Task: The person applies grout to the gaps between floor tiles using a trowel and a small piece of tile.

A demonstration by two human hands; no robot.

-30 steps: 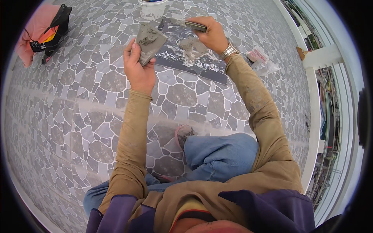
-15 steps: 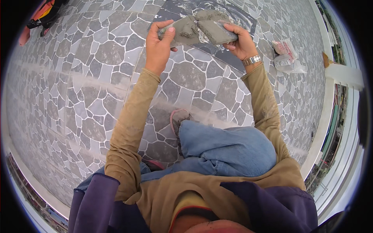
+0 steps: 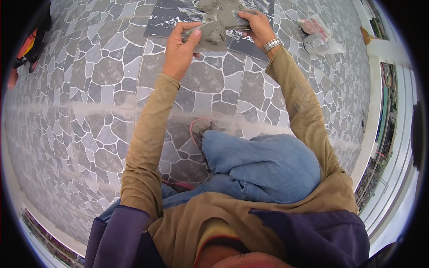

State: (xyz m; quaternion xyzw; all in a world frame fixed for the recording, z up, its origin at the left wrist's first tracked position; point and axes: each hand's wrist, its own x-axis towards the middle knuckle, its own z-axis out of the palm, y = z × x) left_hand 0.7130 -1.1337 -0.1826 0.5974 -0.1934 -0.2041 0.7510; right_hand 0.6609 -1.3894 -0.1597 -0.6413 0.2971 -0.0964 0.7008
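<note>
My left hand [image 3: 179, 50] grips a flat plate smeared with grey mortar [image 3: 212, 36], thumb on top and fingers beneath. A lump of wet mortar sits on that plate. My right hand [image 3: 260, 27] is closed on a second flat, mortar-coated plate [image 3: 238, 23], its thumb over the near edge; much of this plate is hidden by mortar and fingers. Both plates are close together over a dark board [image 3: 161, 21] streaked with white. Beyond them a heap of wet grey mortar [image 3: 219, 6] lies on the board, cut off by the upper edge of the picture.
Stone-patterned floor tiles [image 3: 107, 71] with white joints spread all around. On the right lies a clear plastic bag [image 3: 322, 40] with red-printed packaging. A dark bundle with orange and yellow [image 3: 27, 47] is at the far left. A low pale kerb [image 3: 370, 111] borders the right side.
My right hand has shifted left and lowered its plate from a tilted, mortar-covered pose toward the board. The left hand stays nearly in place. The view has shifted, moving board and bag up and left.
</note>
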